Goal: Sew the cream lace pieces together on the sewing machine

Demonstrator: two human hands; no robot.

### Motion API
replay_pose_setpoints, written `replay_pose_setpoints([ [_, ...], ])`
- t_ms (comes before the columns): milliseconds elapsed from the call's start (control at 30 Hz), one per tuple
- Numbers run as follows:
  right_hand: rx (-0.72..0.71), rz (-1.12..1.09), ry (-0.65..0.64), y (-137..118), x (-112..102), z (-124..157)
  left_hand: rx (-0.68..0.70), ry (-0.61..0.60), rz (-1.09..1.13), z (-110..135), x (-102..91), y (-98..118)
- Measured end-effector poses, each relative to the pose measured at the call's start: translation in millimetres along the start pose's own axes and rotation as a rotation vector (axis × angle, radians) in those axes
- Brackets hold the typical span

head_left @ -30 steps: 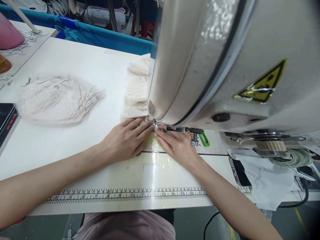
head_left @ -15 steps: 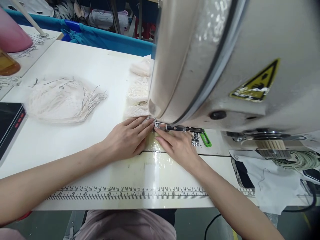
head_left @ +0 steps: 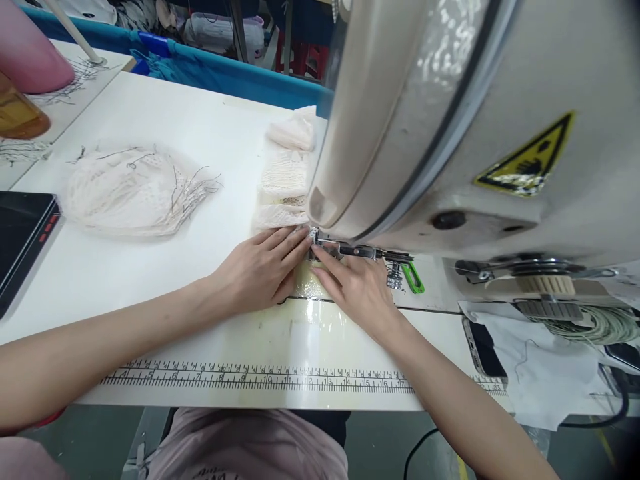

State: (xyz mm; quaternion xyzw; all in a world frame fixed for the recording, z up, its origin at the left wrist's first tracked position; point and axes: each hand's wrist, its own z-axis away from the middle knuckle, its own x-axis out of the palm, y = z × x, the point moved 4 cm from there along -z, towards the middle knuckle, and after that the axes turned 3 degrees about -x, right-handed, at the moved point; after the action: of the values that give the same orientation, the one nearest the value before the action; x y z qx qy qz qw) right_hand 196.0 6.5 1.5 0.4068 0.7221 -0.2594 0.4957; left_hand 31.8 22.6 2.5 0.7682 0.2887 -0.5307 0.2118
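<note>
My left hand (head_left: 263,269) lies flat on the white table beside the presser foot (head_left: 314,237) of a sewing machine (head_left: 390,120). Its fingers are stretched out, and their tips reach the foot. Right of the foot is my right hand (head_left: 357,287), thumb and forefinger apart and pointing at it; the other fingers are partly hidden under a metal attachment (head_left: 360,251). Just behind my left fingertips lies a gathered strip of thin cream lace fabric (head_left: 285,177), running away along the machine head. Whether fabric lies beneath my fingers is hidden.
A cream lace bundle (head_left: 135,190) with loose dark threads lies at left, near a black device (head_left: 25,247). Pink (head_left: 30,53) and amber (head_left: 20,113) cones stand far left. At right are a green clip-like piece (head_left: 413,278), a phone (head_left: 484,348) and white cloth (head_left: 545,373).
The view has shifted slightly, so the table and cloth appear a little higher and farther right. Both hands keep almost the same pose at the presser foot.
</note>
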Motion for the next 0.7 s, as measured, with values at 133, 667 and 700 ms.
replay_pose_setpoints([
  [133, -0.018, 0.002, 0.036, 2, 0, 2, -0.002, 0.005, -0.020, 1, -0.5, 1],
  [667, -0.148, -0.005, 0.233, 19, -7, 10, -0.175, -0.129, -0.186, -5, -41.0, -13],
  [700, -0.147, 0.030, 0.255, 19, -8, 11, -0.281, -0.170, -0.211, -2, -50.3, -26],
])
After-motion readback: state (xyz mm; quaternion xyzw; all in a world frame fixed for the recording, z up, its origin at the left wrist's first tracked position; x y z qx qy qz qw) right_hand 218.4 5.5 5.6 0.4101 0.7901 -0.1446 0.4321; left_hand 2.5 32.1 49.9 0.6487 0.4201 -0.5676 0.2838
